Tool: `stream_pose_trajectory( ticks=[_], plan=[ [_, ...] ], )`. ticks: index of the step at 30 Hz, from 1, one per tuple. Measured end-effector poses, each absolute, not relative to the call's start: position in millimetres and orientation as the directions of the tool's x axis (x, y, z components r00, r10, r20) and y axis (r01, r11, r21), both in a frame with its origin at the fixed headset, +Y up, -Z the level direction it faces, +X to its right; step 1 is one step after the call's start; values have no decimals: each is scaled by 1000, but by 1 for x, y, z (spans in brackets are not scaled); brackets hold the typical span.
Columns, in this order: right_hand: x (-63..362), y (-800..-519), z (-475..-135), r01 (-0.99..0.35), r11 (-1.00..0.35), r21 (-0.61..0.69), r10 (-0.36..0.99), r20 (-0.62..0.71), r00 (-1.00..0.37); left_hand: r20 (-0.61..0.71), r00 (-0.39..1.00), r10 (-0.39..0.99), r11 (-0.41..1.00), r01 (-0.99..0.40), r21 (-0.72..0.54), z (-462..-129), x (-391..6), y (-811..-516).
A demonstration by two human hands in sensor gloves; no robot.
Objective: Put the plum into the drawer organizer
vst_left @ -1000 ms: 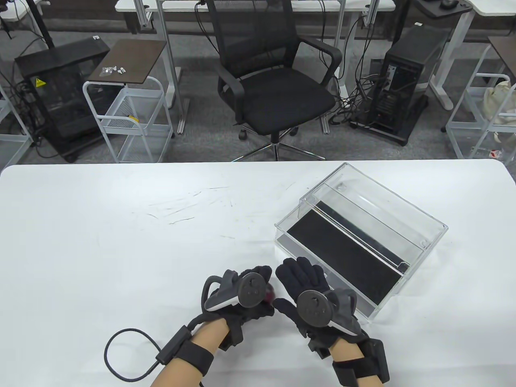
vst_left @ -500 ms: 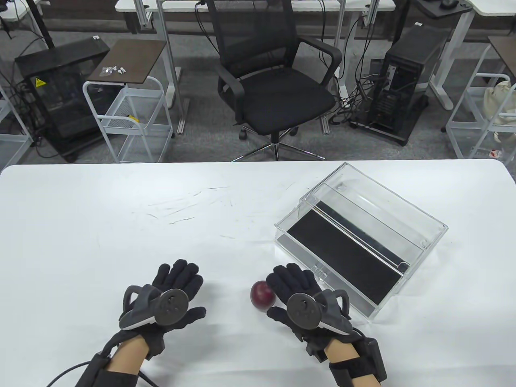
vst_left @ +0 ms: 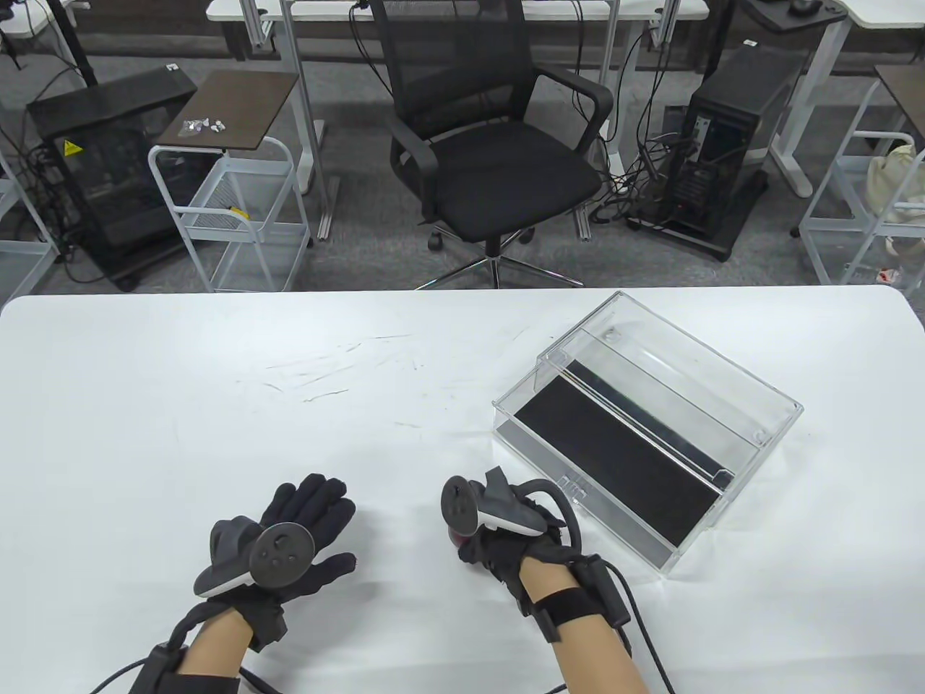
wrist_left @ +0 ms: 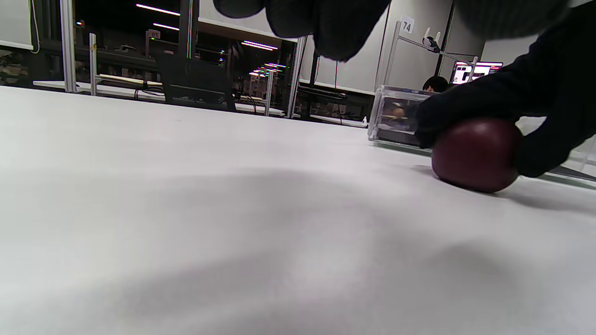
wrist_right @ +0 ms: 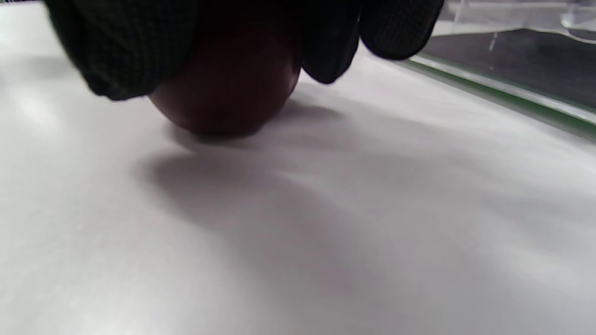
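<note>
The dark red plum [wrist_left: 475,156] sits on the white table [vst_left: 217,405], just left of the clear drawer organizer [vst_left: 643,434]. My right hand [vst_left: 473,538] is turned over the plum and grips it from above; in the right wrist view the gloved fingers [wrist_right: 125,51] wrap around the plum [wrist_right: 223,93], which still touches the table. In the table view the plum [vst_left: 457,538] is almost hidden under the hand. My left hand [vst_left: 311,517] lies flat and open on the table, well left of the plum, holding nothing.
The organizer has a black liner [vst_left: 621,463] and its drawer is pulled open toward me. An office chair [vst_left: 491,144] stands beyond the table's far edge. A cable [vst_left: 643,636] runs from my right wrist.
My left hand let go of the plum and moved left, resting flat. My right hand rolled over the plum and closed around it.
</note>
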State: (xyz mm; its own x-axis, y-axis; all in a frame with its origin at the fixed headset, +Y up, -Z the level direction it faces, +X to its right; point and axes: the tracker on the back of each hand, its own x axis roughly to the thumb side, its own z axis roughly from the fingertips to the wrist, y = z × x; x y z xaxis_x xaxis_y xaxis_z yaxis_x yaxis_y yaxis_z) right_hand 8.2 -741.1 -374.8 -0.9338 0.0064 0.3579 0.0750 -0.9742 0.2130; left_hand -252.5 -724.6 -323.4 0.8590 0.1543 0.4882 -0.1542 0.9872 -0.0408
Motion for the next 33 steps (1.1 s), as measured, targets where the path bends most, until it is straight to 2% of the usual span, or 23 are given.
stream_pose_trajectory(
  ticks=[2, 5, 8, 10, 12, 15, 19, 26, 33],
  plan=[
    [12, -733, -372, 63, -983, 174, 2, 347, -938, 488, 858, 159, 986, -164, -32, -323, -253, -723],
    [31, -697, -373, -42, -989, 141, 77, 249, -965, 488, 857, 165, 984, -174, -28, -323, -254, -723],
    [72, -652, -382, -176, -979, 102, 175, -22, -984, 484, 860, 163, 985, -171, -27, -322, -254, -723],
    [108, -630, -390, -182, -983, 8, 173, -273, -946, 483, 861, 160, 985, -168, -26, -322, -254, -722],
    [135, -625, -396, -163, -984, -67, 176, -402, -898, 483, 861, 158, 986, -167, -25, -322, -253, -722],
    [164, -637, -405, -189, -982, 21, 145, -564, -813, 480, 863, 158, 986, -165, -27, -323, -253, -722],
    [182, -660, -418, -197, -975, 101, 84, -654, -752, 469, 868, 164, 986, -165, -39, -324, -254, -724],
    [186, -696, -435, -169, -947, 271, -71, -695, -715, 454, 874, 175, 984, -168, -56, -325, -255, -724],
    [184, -707, -437, -171, -935, 311, -95, -684, -724, 443, 878, 181, 983, -170, -66, -326, -255, -724]
  ],
)
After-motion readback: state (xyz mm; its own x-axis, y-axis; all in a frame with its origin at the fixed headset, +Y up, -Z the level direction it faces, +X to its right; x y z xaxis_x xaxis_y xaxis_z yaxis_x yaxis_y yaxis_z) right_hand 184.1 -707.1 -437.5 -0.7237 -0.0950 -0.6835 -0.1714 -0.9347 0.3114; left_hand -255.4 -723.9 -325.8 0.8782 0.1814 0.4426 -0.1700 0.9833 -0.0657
